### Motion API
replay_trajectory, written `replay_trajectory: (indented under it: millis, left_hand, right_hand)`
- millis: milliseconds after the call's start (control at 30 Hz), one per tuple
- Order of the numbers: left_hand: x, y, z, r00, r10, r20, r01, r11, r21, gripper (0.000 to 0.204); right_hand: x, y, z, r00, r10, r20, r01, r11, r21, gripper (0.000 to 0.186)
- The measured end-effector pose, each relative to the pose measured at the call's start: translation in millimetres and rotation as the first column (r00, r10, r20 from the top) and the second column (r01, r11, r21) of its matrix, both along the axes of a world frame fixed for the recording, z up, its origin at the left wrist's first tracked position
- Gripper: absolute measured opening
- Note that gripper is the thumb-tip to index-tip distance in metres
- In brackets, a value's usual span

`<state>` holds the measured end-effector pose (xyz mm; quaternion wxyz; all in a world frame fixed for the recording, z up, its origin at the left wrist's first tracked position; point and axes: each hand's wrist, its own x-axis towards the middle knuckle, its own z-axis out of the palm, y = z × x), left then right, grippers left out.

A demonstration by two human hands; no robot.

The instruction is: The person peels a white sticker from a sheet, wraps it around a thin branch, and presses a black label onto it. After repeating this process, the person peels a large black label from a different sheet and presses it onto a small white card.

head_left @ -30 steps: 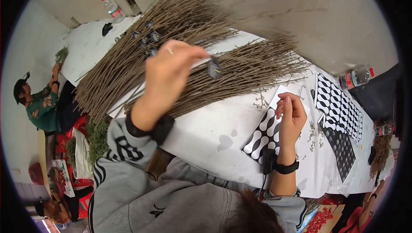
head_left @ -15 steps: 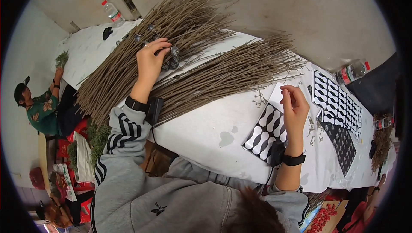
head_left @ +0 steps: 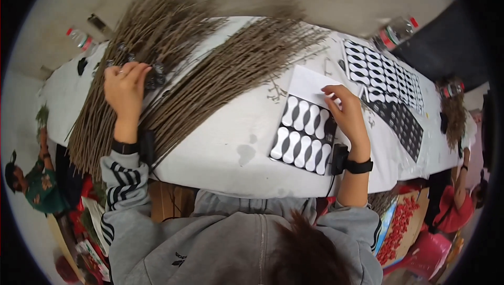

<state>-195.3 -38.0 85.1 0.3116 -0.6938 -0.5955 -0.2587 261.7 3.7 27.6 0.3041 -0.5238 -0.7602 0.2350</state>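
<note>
My left hand (head_left: 125, 93) is over the large bundle of thin brown sticks (head_left: 94, 122), thumb and fingers drawn together. Beside its fingertips is a cluster of small dark patterned pieces (head_left: 155, 77) lying on the sticks. Motion blur hides what, if anything, is in its grip. My right hand (head_left: 347, 117) hovers above a sheet of white dumbbell-shaped labels (head_left: 302, 135) on a black ground, near the sheet's blank white upper part. Its fingers are loosely bent and apart, and nothing shows between them. A second bundle of sticks (head_left: 231, 64) lies between my hands.
More label sheets (head_left: 383, 69) and a dark patterned sheet (head_left: 396, 119) lie on the right of the white-covered table (head_left: 220, 164). Plastic bottles stand at the back, one on the left (head_left: 81, 39) and one on the right (head_left: 395, 33). Other people sit at both sides.
The view has swung to the right, so the table has shifted left in it. My right hand has come over the label sheet's upper part. My left hand remains at the dark pieces.
</note>
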Motion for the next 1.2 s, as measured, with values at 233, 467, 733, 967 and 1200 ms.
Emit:
replay_trajectory:
  millis: [233, 467, 733, 967, 1200]
  left_hand:
    - [-40.1, 19.2, -30.2, 0.981, -0.036, 0.192, 0.071, 0.981, -0.178, 0.021]
    - [-9.5, 10.3, -4.1, 0.95, 0.015, 0.312, 0.045, 0.982, -0.183, 0.027]
    - [141.4, 10.0, 15.7, 0.78, -0.443, 0.442, 0.601, 0.726, -0.333, 0.021]
    - [257.8, 12.6, -75.1, 0.456, -0.71, 0.537, 0.871, 0.23, -0.435, 0.032]
    - [290.2, 8.6, -108.1, 0.562, -0.618, 0.549, 0.805, 0.256, -0.535, 0.026]
  right_hand:
    - [18.0, -23.0, 5.7, 0.971, 0.205, 0.12, -0.197, 0.978, -0.075, 0.043]
    - [29.5, -52.1, 13.4, 0.939, 0.183, 0.291, -0.175, 0.983, -0.054, 0.054]
    - [34.8, -71.4, 6.6, 0.925, 0.105, 0.366, -0.117, 0.993, 0.011, 0.041]
    - [37.1, -83.4, -9.9, 0.969, 0.001, 0.247, -0.016, 0.998, 0.06, 0.022]
    - [42.7, -81.0, -12.2, 0.986, 0.036, 0.162, -0.036, 0.999, -0.008, 0.018]
